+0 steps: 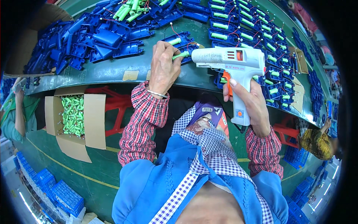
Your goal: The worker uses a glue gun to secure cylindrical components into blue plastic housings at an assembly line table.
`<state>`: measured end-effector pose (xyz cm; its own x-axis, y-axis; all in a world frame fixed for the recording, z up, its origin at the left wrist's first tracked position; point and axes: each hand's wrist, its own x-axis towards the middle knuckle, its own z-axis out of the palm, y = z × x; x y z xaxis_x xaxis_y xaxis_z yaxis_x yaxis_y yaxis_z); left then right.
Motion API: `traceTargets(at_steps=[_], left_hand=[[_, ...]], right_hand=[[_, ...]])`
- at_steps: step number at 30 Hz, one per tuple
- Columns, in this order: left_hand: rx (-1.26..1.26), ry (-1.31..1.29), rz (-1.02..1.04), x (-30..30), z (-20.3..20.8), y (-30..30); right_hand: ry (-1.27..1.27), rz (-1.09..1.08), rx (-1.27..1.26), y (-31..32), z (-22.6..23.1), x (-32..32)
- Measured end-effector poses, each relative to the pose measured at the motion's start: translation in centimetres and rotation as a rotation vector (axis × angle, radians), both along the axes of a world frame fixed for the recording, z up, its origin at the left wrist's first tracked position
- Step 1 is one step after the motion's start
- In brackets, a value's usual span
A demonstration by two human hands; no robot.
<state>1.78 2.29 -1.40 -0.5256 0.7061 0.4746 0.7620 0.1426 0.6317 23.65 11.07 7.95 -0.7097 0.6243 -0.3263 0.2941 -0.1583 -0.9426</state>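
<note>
My right hand (pixel 255 106) is wrapped round the handle of a white hot glue gun (pixel 244 67), its fingers by the orange trigger (pixel 227 81). The gun lies level, with its nozzle end pointing left at a green cylindrical battery (pixel 181 55). My left hand (pixel 164 65) pinches that battery near the bench edge. Just beyond my left fingers, a blue plastic casing half (pixel 186 37) lies on the bench with another green battery and a thin red wire in it. Whether the nozzle touches the held battery I cannot tell.
Blue casing halves (pixel 108 39) are heaped at the left of the green bench (pixel 143 56). Rows of casings with batteries (pixel 248 22) fill the right. An open carton (pixel 95 119) of green batteries stands below, beside a red stool (pixel 115 108). Other people sit at both sides.
</note>
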Motion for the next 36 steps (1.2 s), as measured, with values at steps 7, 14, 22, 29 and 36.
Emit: traceTargets(at_steps=[7,14,22,29,36], left_hand=[[0.005,0.008,0.001,-0.4,-0.1,0.3],[0.024,0.128,-0.007,-1.1,-0.2,0.4],[-0.071,0.275,0.093,-0.5,1.6,1.3],[-0.298,0.363,0.085,-1.4,1.8,1.7],[-0.289,0.444,0.033,-1.6,1.6,1.8]], right_hand=[[0.071,-0.028,-0.066,0.1,-0.1,0.1],[0.326,-0.075,-0.291,-0.3,-0.3,1.5],[0.454,-0.137,-0.363,-0.7,-0.6,3.6],[0.498,-0.108,-0.416,-0.8,-0.9,4.5],[0.572,-0.173,-0.400,-0.3,0.0,6.5]])
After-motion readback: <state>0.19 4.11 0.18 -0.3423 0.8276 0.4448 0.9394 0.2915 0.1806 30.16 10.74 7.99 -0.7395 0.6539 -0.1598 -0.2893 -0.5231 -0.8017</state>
